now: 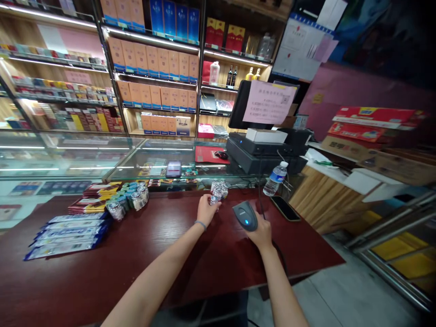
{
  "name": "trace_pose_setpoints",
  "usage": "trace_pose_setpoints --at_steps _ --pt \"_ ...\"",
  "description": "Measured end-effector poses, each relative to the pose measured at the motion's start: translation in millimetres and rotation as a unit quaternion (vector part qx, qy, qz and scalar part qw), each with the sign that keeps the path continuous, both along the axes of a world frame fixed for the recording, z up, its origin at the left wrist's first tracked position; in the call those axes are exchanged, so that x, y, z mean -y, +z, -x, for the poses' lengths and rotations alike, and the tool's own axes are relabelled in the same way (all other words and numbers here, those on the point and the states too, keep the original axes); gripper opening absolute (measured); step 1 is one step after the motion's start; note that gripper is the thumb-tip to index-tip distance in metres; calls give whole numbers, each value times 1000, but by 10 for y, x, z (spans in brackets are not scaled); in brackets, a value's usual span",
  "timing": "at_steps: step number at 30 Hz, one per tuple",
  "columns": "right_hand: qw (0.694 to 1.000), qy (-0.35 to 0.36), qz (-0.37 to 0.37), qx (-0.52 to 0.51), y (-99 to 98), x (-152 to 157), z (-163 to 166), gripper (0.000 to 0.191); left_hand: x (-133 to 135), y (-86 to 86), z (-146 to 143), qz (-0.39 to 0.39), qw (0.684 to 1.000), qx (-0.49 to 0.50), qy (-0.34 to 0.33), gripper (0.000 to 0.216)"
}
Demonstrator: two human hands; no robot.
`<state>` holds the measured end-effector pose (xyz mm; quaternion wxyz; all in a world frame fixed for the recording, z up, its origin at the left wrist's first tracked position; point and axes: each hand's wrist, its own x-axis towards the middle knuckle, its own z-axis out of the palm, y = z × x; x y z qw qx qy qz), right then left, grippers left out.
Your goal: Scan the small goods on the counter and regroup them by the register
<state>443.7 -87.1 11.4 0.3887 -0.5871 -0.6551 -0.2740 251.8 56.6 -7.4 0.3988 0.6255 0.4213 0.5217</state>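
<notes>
Scanner (pixel 245 215) at dark red counter (pixel 136 259); shelves (pixel 153 59) behind.

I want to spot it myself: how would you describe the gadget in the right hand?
Look at the dark red counter before the glass showcase. Toward its right end, left of a flat black phone, the right hand holds a scanner. It alone is grey and rounded with a blue light, unlike the clear little bottle in the left hand.

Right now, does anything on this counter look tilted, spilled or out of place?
Nothing is spilled or broken. The water bottle leans right, though the wide lens may cause that. The phone lies close to the counter edge. The small bottle in the left hand and scanner in the right hand look normal.
</notes>
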Motion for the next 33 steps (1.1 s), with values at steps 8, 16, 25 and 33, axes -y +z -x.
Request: trace_pose_setpoints --at_steps 8,16,25,33 --pt "1000 14 -2 -2 -82 0 -14 36 -76 -131 -308 -11 998 -33 51 37" --pt "1000 25 8 -15 -149 -13 -11 37 -6 -184 -244 -27 998 -36 34 40" --pt "1000 30 2 -6 -96 -11 16 35 -70 -234 -299 11 1000 6 12 37" --pt "1000 23 7 -5 -119 -15 11 33 -62 -260 -231 23 997 76 -20 44"
